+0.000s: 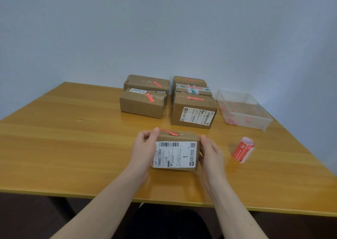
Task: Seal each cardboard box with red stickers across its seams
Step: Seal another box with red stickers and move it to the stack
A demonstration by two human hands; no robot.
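A: Holding the near cardboard box (176,152) at both ends: the left hand (144,153) has its grip curled round the left end, thumb up by the top edge, and the right hand (212,156) wraps the right end.

B: Where does it sit?

A: On the tabletop (73,138), front and centre, long axis running left to right between the hands, label facing the person. One red sticker (169,132) already crosses its top seam.

B: And the next sticker?

A: The sticker roll (243,149) lies just right of the box, nearer the right hand, so I'd judge that hand reaches. Five sealed boxes (143,104) stand behind, with a clear tray (244,109) at far right.
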